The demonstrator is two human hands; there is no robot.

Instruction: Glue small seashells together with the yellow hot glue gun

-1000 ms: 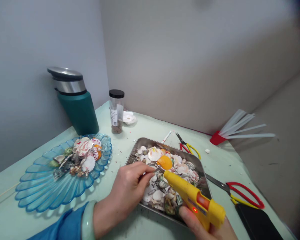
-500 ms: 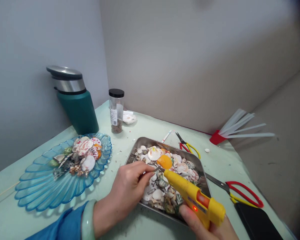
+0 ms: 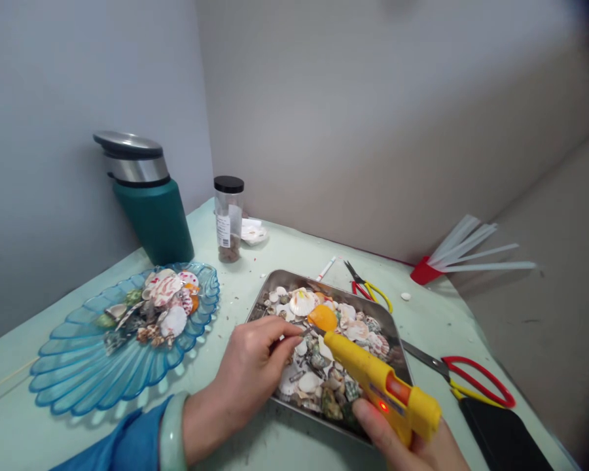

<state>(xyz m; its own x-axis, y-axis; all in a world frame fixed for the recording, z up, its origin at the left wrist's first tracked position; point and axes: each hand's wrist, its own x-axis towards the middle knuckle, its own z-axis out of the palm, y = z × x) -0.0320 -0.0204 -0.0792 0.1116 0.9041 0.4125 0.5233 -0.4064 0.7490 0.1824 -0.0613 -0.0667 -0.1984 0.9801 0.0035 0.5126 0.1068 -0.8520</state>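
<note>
My right hand [image 3: 397,435] is wrapped around a yellow hot glue gun [image 3: 377,379] with a lit red light on its side. The gun's nozzle points to the upper left, close to the fingertips of my left hand [image 3: 258,363]. Thumb and forefinger of that hand are pinched on something small, dark and thin, too small to name. Both hands are over a metal tray [image 3: 406,366] full of seashells, among them an orange shell [image 3: 322,318] just behind the nozzle and a white scallop shell [image 3: 303,301].
On the left, a blue shell-shaped dish [image 3: 142,373] carries a cluster of shells. Behind stand a green flask [image 3: 154,219] and a clear jar [image 3: 229,222]. Pliers [image 3: 370,288], scissors [image 3: 471,376], a black object [image 3: 503,432] and a red cup of glue sticks [image 3: 425,269] lie rightward.
Hardly anything differs. The view has shifted slightly, and the glue gun's nozzle sits a touch further right, with both hands keeping their holds.
</note>
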